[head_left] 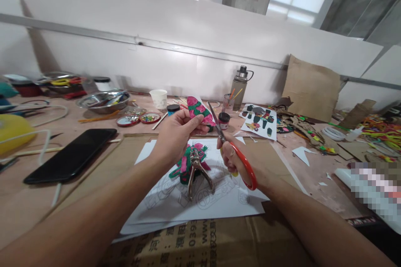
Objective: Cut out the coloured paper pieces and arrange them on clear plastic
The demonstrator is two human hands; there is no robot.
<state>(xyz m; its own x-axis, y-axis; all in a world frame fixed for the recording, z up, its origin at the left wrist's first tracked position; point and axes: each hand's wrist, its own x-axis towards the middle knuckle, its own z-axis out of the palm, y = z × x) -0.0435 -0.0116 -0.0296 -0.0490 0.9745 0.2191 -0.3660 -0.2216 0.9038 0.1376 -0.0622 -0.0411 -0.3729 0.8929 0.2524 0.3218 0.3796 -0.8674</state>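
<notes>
While a silver metal plier-like punch [195, 162] is lying on white paper sheets [236, 204] with pencil drawings, the left hand [177, 131] is pinching a pink-and-green coloured paper piece [196, 108] above and beyond this punch, its grip being narrow. To the right of the punch, the right hand's [232, 156] grip is closing around steel scissors with red handle [220, 134]; whether the blades are biting, I cannot tell. The piece is looking light, thin and easily creased, so pinching it flat near the edge, fingers away from the blades, is seeming safest.
</notes>
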